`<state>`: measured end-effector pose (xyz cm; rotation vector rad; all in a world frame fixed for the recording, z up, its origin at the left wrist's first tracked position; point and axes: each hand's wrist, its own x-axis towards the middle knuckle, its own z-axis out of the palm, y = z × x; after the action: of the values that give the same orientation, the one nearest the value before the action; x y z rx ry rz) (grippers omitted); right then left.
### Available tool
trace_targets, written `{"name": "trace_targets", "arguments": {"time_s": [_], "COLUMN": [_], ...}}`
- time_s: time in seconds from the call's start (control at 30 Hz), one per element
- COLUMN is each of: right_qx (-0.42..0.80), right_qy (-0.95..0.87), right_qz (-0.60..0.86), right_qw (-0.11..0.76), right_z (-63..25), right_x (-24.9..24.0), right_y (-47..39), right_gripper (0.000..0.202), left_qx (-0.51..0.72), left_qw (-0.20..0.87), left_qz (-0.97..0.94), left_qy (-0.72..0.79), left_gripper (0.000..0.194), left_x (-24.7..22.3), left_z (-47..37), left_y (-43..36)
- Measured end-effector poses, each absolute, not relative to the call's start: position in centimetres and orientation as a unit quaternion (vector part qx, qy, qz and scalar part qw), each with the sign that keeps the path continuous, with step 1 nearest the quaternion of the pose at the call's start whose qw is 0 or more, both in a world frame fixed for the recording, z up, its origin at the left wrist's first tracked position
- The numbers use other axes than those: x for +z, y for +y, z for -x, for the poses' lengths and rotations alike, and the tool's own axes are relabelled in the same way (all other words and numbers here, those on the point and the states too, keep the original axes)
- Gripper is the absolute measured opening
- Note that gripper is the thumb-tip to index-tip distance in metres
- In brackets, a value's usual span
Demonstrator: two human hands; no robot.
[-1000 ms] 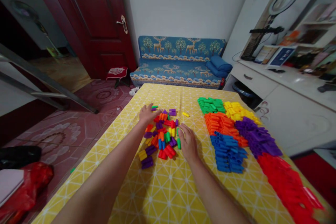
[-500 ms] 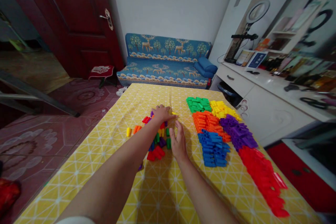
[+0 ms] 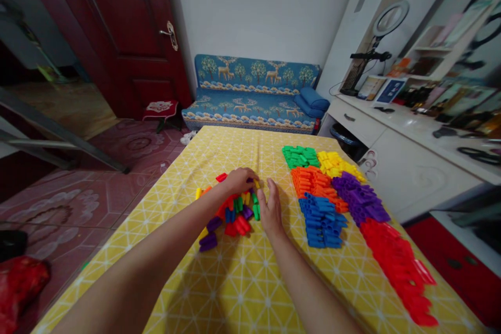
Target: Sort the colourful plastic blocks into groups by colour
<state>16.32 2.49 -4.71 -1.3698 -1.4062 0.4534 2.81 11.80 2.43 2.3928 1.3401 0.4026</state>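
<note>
My left hand (image 3: 239, 179) reaches over a mixed heap of small plastic pieces (image 3: 231, 214), its fingers curled down on the heap's far right edge beside a yellow piece (image 3: 256, 183). Whether it grips anything is hidden. Just right of the heap, my right hand (image 3: 271, 207) stands on edge with thumb and fingers apart, holding nothing. Sorted piles lie farther right: green (image 3: 300, 156), yellow (image 3: 338, 165), orange (image 3: 313, 183), purple (image 3: 360, 195), blue (image 3: 321, 220) and red (image 3: 397, 263).
A yellow patterned cloth (image 3: 242, 292) covers the table. Beyond it is a blue sofa (image 3: 254, 99). A white dresser (image 3: 422, 151) stands at the right, a metal-legged frame (image 3: 50, 143) and a red stool (image 3: 160, 108) at the left.
My left hand's spread fingers have curled down, and the hand has drawn slightly nearer over the heap. More purple pieces show at the heap's near left. The view has shifted a little.
</note>
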Motion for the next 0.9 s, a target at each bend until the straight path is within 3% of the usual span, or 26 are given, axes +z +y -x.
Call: {"name": "trace_targets", "arguments": {"time_s": [0.2, 0.3, 0.4, 0.5, 0.9], "right_qx": [0.193, 0.191, 0.191, 0.187, 0.153], "right_qy": [-0.603, -0.609, -0.615, -0.624, -0.711], "right_qz": [0.574, 0.573, 0.577, 0.582, 0.551], "right_qw": [0.519, 0.515, 0.503, 0.488, 0.41], "right_z": [-16.3, -16.3, -16.3, -16.3, -16.4], "right_x": [-4.5, -4.4, -4.3, -4.2, -3.3], "right_y": [2.5, 2.5, 2.5, 2.6, 2.2], "right_gripper": [0.064, 0.063, 0.063, 0.061, 0.041], "left_qx": [0.173, 0.257, 0.283, 0.244, 0.299], "left_qw": [0.19, 0.133, 0.077, 0.062, 0.028], "left_qz": [-0.89, -0.847, -0.758, -0.738, -0.767], "left_qy": [0.376, 0.447, 0.583, 0.626, 0.567], "left_gripper": [0.03, 0.032, 0.053, 0.067, 0.046], "left_x": [3.6, 3.0, 1.6, 0.0, -1.7], "left_z": [1.1, 3.5, 5.1, 5.0, 3.8], "left_y": [6.9, 4.3, 2.3, 1.4, 0.9]}}
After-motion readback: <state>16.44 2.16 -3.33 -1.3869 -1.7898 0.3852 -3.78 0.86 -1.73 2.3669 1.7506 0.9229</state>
